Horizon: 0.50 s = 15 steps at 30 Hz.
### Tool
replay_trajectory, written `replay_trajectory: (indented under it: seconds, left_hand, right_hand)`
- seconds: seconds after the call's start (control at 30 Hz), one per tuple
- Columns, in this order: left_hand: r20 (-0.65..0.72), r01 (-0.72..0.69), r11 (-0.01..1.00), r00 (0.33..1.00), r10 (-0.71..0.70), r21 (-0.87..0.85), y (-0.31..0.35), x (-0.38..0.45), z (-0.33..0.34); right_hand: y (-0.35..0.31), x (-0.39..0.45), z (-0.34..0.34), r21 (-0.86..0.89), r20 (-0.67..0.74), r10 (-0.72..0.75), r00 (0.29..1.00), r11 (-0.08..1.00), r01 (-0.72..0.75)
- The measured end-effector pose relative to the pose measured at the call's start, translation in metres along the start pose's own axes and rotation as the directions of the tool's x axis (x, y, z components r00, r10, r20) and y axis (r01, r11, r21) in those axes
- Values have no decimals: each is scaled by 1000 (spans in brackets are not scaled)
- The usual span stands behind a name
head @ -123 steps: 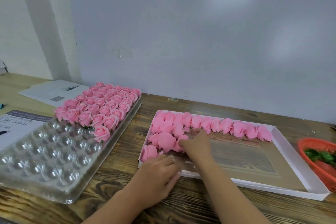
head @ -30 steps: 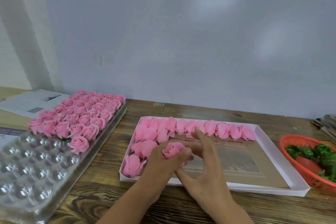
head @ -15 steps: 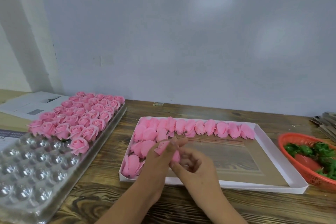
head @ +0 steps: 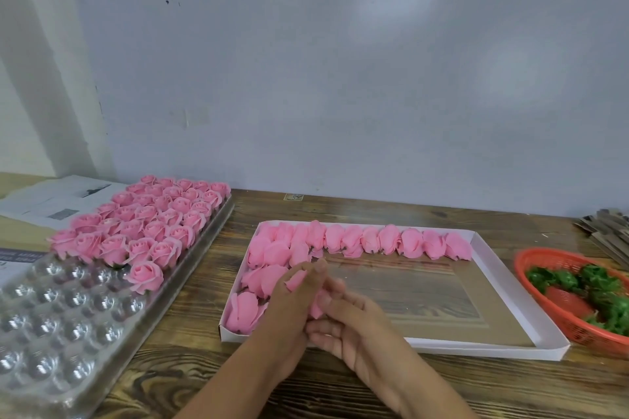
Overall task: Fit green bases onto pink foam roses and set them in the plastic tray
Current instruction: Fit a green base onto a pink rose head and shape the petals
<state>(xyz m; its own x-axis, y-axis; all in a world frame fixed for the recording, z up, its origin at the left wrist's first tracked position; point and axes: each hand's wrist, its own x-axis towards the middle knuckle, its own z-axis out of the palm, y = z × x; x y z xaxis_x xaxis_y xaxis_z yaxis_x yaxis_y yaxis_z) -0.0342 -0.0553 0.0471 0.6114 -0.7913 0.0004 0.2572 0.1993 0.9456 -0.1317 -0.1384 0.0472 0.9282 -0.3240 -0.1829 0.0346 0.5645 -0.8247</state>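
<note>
Rose [head: 295, 282] is gripped between both hands, mostly hidden: left hand [head: 289, 309] curled round it, right hand [head: 350, 320] pinching its lower side. Below the grip lies the white box [head: 510, 349] of loose roses [head: 371, 241]. Left of the grip, the tray [head: 51, 350] is partly filled. Right of it, green bases [head: 599, 289] sit in a red basket [head: 531, 257].

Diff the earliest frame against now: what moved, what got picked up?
The left hand took one pink rose out of the white box and lifted it; the right hand came off the box floor to meet it, both now on the rose. Plastic tray, its filled rows and the red basket are unchanged.
</note>
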Motion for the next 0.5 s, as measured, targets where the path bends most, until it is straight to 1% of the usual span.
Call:
replay_trajectory:
  seconds: [0.1, 0.17, 0.3, 0.4, 0.5]
  left_hand:
    - [21, -60, 998, 998, 60, 12, -1, -1, 0]
    - [25, -62, 998, 998, 62, 3, -2, 0, 1]
    - [-21, -56, 998, 998, 57, 17, -6, 3, 1]
    - [-47, -87, 996, 995, 88, 8, -8, 3, 0]
    - [-16, -106, 994, 994, 105, -41, -9, 4, -1]
  right_hand:
    - [2, -1, 2, 17, 4, -25, 1000, 1000, 25]
    - [3, -1, 2, 21, -18, -47, 999, 999, 47]
    - [6, -1, 4, -64, -67, -101, 993, 993, 97]
    - [4, 0, 6, -24, -54, -98, 994, 995, 96]
    - [1, 0, 6, -24, -21, -54, 998, 998, 53]
